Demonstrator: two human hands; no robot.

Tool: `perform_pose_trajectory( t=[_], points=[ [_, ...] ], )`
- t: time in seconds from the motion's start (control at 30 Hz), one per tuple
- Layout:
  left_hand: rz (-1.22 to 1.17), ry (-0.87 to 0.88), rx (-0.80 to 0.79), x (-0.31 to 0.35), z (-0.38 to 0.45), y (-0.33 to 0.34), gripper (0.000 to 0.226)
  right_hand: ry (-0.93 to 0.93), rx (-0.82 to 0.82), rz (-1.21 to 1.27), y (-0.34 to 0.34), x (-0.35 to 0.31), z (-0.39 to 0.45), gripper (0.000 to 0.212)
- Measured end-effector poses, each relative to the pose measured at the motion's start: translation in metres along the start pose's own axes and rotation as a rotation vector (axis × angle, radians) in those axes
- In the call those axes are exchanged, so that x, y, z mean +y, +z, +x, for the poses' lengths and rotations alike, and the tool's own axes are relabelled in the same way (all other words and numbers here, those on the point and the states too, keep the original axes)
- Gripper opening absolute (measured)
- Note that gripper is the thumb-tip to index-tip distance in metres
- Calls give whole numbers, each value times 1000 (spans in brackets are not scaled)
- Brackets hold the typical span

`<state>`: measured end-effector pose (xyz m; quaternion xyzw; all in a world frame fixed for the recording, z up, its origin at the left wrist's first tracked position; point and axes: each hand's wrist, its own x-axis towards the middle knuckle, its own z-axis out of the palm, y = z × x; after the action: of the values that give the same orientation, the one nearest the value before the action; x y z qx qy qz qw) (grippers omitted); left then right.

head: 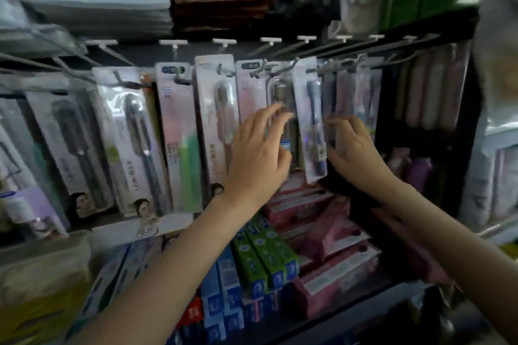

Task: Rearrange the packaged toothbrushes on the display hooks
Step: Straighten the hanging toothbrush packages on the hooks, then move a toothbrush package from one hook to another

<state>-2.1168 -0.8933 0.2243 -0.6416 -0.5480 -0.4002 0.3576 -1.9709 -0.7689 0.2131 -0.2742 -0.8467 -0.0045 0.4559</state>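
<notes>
— Since there is only the head view, where does the pack sit against the two hands?

— The tilted toothbrush pack (309,120) hangs between them, from a hook (286,64) right of centre in the row. Its long axis runs nearly up and down, the bottom end swung a little to the right. The left hand (260,154) is just to its left, the right hand (351,148) just to its right.

— How are the hands set?

— The left hand has its fingers spread and loosely bent, tips reaching over the next pack (281,109) to the left; whether they pinch it I cannot tell through the blur. The right hand has its fingers curled at the tilted pack's right edge, seemingly touching it, but a firm hold is not plain.

— Which hand is nearer?

— Both are close; I judge the right one closer to its lower half, so it would steady the pack while the top slides along the hook.

— Below?

— Boxes of toothpaste (263,258) lie on the near shelf (364,302).
</notes>
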Motion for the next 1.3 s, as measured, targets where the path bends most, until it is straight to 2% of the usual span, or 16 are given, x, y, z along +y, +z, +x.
perform_pose_trajectory(
  t=[0.1, 0.23, 0.33, 0.43, 0.53, 0.6, 0.67, 0.7, 0.73, 0.8, 0.83, 0.9, 1.0, 1.1, 1.2, 1.3],
  points=[
    [66, -34, -53, 6, 11, 35, 48, 242, -103, 144, 2, 29, 4, 50],
    [284, 15, -89, 10, 20, 69, 48, 325, -60, 336, 11, 59, 11, 46],
    [434, 99, -181, 11, 28, 89, 46, 323, -86, 480, 24, 72, 27, 42],
    [542, 105, -225, 4, 35, 102, 39, 275, -90, 560, 37, 76, 50, 44],
    [599, 108, -239, -7, 33, 103, 35, 196, -82, 555, 41, 74, 62, 45],
    [611, 110, -239, -11, 28, 101, 36, 57, 76, 526, 34, 72, 58, 41],
    [605, 104, -236, -12, 25, 99, 40, -6, 381, 437, 25, 78, 54, 39],
    [597, 99, -231, -11, 25, 99, 40, 46, 489, 384, 22, 86, 55, 44],
    [592, 97, -223, -9, 25, 100, 40, 150, 508, 359, 21, 95, 59, 56],
    [583, 111, -198, 0, 29, 103, 38, 341, 320, 409, 21, 113, 71, 84],
    [571, 127, -184, 7, 32, 106, 39, 383, 211, 449, 21, 120, 75, 91],
    [518, 150, -157, 21, 39, 115, 40, 437, 116, 497, 18, 132, 79, 84],
    [428, 154, -139, 37, 51, 131, 44, 429, 177, 398, 6, 149, 74, 64],
    [394, 83, -178, 48, 59, 152, 47, 389, 176, 279, -1, 160, 69, 63],
    [363, -86, -272, 62, 72, 168, 59, 384, 179, 289, -1, 165, 69, 64],
    [149, -337, -425, 64, 84, 183, 68, 395, 189, 316, -2, 168, 68, 63]
  ],
)
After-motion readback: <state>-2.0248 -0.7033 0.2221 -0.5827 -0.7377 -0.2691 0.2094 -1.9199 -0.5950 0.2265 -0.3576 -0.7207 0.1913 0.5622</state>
